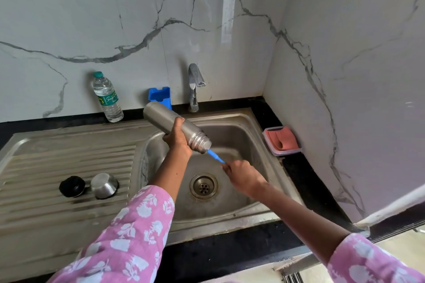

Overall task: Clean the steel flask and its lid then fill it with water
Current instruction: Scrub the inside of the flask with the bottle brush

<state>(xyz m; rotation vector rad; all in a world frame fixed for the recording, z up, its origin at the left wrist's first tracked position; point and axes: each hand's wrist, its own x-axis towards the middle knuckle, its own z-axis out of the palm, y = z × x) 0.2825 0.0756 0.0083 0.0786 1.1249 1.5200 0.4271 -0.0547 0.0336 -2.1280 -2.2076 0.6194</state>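
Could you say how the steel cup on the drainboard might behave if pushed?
The small rounded steel cup looks hollow and light, so it would probably slide. Apparently inverted on the ribbed drainboard, it seems unlikely to roll.

Silver flask (170,125), blue brush handle (215,156), pink floral sleeve (128,232).

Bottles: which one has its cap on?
The plastic water bottle by the wall, with a green cap; the steel flask in the left hand is open.
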